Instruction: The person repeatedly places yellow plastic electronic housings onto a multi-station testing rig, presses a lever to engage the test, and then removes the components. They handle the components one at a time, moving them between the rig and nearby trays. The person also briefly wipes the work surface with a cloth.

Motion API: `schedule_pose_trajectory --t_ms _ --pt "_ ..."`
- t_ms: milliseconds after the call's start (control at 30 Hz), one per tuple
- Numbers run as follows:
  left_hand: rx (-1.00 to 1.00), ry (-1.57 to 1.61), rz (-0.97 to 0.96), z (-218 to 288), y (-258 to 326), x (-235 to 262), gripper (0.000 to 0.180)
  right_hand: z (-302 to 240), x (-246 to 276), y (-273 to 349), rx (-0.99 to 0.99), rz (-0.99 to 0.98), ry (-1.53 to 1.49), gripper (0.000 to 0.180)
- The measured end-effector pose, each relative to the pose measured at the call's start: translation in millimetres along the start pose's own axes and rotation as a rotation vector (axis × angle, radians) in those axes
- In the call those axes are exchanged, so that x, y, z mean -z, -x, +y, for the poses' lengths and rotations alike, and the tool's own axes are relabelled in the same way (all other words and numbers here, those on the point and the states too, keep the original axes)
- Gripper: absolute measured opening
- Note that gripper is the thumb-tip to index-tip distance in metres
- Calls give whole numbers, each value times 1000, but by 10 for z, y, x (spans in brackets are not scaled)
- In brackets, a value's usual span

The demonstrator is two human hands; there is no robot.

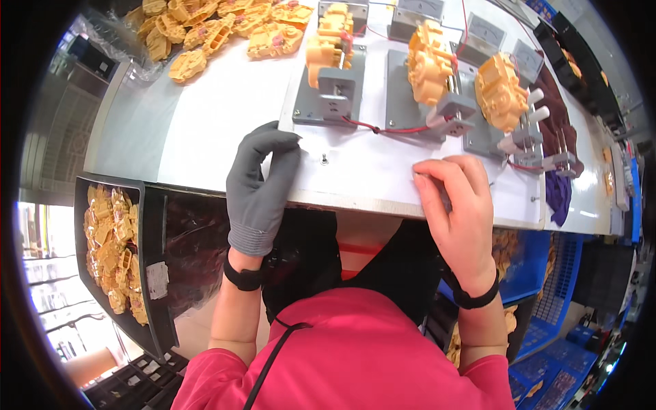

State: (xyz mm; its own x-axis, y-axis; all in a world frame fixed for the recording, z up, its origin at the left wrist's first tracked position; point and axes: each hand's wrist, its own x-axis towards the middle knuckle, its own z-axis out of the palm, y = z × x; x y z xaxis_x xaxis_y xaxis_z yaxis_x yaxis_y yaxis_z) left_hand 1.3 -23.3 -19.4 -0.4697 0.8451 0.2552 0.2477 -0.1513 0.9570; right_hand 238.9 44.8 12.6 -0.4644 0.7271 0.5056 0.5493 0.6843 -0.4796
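My left hand (262, 184), in a grey knit glove, rests at the table's front edge. Its fingers and thumb curve loosely with a gap between them, and nothing shows in it. A small metal screw (324, 159) stands on the white tabletop just right of it. Bare, my right hand (461, 208) lies at the same edge farther right, fingers bent and thumb slightly apart, holding nothing visible. Beyond the hands, three yellow-orange plastic housings, a left one (321, 58), a middle one (430, 65) and a right one (501, 92), sit on grey fixtures with metal brackets.
Several loose yellow housings (277, 39) are piled at the back left. A black bin (156, 225) of bagged yellow parts hangs at the left edge. Red wires (403, 130) run between the fixtures, with meters (485, 31) behind. A purple cloth (558, 198) and blue crates (557, 294) are right.
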Motion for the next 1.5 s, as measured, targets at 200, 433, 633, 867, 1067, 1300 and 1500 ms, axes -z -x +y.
schedule_pose_trajectory --t_ms 200,433,633,867,1067,1300,1500 --pt "-350 -502 -164 225 -62 -29 22 6 -25 -12 -29 16 14 15" --pt "-321 -529 -136 232 -56 -107 18 7 -36 -3 -1 22 71 14" --pt "-295 -486 -102 201 -54 -129 16 -4 -28 8 -28 9 66 16" --pt "-311 -450 -75 176 -40 -121 15 -6 -41 4 -21 19 61 16" --pt "-313 -431 -68 191 -44 -130 13 -21 -38 6 -29 15 69 16" --pt "-312 -427 -62 166 -31 -128 13 -16 -45 11 -32 17 67 16" --pt "-310 -432 -68 165 -28 -123 13 -26 -50 9 -28 25 65 15"
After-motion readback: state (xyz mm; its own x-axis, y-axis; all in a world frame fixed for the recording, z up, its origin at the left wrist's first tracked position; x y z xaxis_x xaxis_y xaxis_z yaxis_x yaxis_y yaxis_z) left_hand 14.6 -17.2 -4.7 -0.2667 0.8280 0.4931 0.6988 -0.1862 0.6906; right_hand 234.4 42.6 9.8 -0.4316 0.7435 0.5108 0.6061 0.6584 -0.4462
